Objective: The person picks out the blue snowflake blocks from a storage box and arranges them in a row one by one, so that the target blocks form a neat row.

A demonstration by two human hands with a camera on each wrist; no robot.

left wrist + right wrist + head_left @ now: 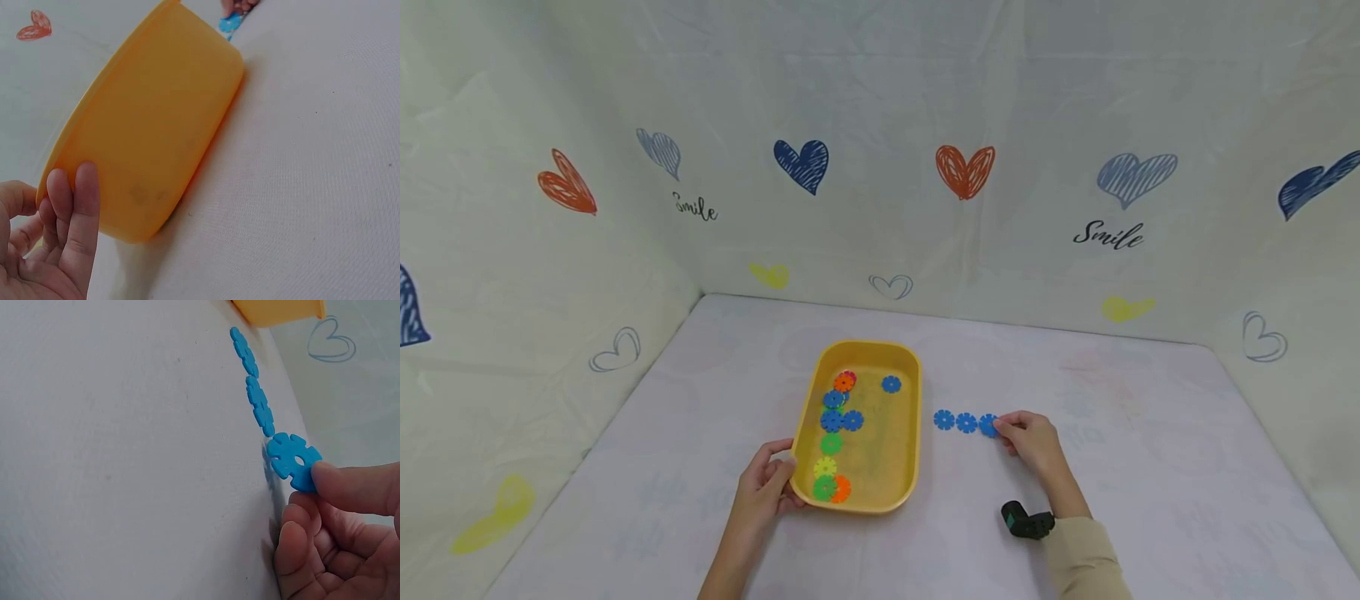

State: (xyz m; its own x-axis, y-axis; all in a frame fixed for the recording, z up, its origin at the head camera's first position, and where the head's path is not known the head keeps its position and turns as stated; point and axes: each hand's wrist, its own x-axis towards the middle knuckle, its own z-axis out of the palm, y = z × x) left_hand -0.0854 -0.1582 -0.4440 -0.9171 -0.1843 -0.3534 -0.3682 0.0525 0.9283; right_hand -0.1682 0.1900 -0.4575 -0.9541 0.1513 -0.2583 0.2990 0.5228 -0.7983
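By the right hand (1033, 442) a blue disc (286, 453) is pinched; leftward, two blue discs (966, 423) are laid in a left-right line, nearer that hand, toward the yellow tray (887, 467), gripped at its near-left corner by the left hand (763, 485).

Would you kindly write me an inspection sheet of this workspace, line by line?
Surface: white covering, faintly marked.
Job's things: yellow plastic tray holding slotted discs in several colours, mostly along its left side; to its right, a row of three blue slotted discs, the rightmost disc tilted up.
Clutter: nothing seen.
Grips: left grip, a bare hand, holds the tray near its near left corner; right grip, also bare, pinches the rightmost disc.
Cables: nothing seen.
Surroundings: white backdrop printed with hearts and "Smile"; black device at the right wrist.
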